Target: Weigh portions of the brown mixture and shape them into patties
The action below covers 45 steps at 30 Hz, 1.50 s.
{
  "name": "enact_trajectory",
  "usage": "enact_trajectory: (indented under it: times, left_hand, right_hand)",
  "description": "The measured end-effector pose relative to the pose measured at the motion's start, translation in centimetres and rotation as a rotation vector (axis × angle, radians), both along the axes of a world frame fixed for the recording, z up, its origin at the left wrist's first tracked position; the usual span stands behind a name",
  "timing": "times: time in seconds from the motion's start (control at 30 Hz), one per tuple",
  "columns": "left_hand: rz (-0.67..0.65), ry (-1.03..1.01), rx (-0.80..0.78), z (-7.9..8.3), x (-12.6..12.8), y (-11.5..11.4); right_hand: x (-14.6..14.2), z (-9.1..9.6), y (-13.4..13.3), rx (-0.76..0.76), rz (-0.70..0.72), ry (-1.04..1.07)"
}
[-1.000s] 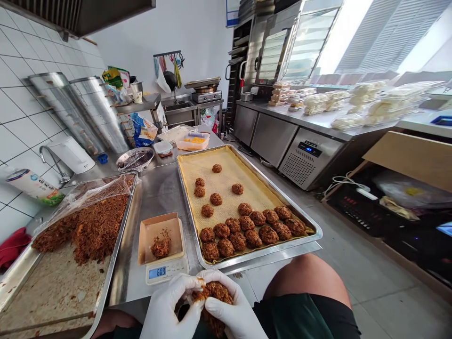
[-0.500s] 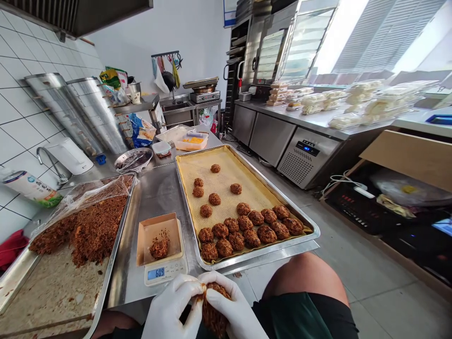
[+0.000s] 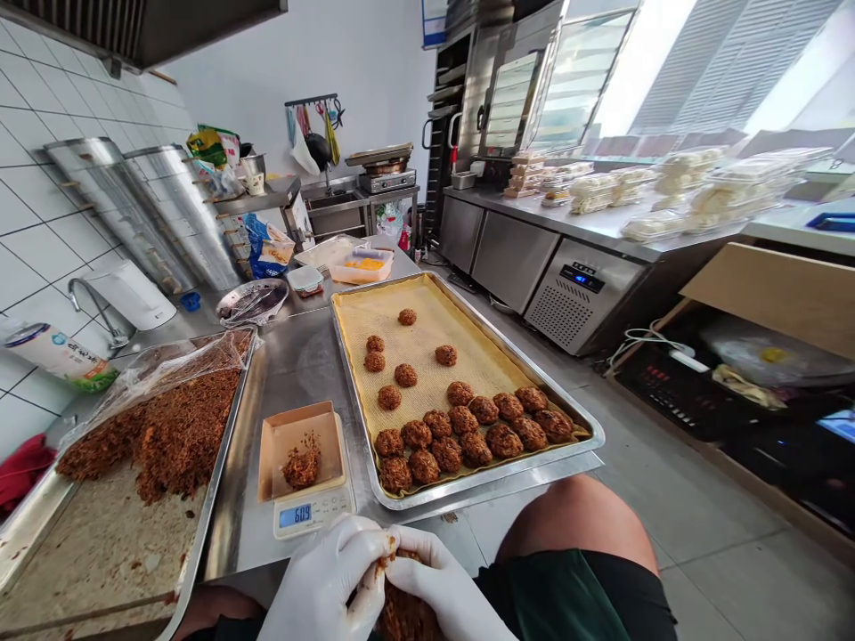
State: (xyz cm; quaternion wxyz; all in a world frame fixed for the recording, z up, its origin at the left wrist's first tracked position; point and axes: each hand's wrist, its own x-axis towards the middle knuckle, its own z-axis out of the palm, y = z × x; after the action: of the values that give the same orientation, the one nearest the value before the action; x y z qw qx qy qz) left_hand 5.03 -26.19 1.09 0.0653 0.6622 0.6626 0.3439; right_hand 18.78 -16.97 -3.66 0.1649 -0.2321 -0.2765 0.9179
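Note:
Both my hands wear white gloves and meet low in the view, in front of the scale. My right hand [image 3: 441, 574] is wrapped round a brown clump of shredded filling [image 3: 406, 605]. Thumb and fingers of my left hand [image 3: 334, 570] pinch at the clump's upper edge, where brown bits stick to the fingertips. Just beyond sits a kitchen scale [image 3: 313, 515] reading 60.9, bearing a paper tray [image 3: 272, 458] with a small heap of filling [image 3: 303, 465]. To the right, a lined baking tray [image 3: 374, 307] carries several rolled brown balls [image 3: 476, 450].
At left, a metal tray [image 3: 93, 552] holds a large mass of filling [image 3: 180, 427] partly under plastic wrap [image 3: 160, 365]. Behind stand a wrapped bowl [image 3: 254, 303] and a plastic tub [image 3: 362, 264]. My bare knee [image 3: 581, 525] is right of the baking tray's near corner.
My left fingers have closed together at the clump's top, filling the gap seen between them before. My right hand has turned slightly round the clump. The trays and scale reading stay the same.

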Motion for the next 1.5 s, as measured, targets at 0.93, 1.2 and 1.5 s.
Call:
enact_trajectory:
  times: [0.93, 1.2, 1.5]
  left_hand:
    - [0.433, 0.217, -0.252, -1.3, -10.9, 0.9]
    - [0.365, 0.23, -0.276, 0.8, -11.8, -0.6]
    - [0.344, 0.061, -0.002, 1.9, -3.2, -1.6]
  right_hand:
    - [-0.8, -0.8, 0.2, -0.061, -0.009, 0.175]
    - [-1.2, -0.9, 0.2, -0.249, -0.142, 0.032]
    - [-1.4, -1.0, 0.0, -0.367, -0.137, 0.057]
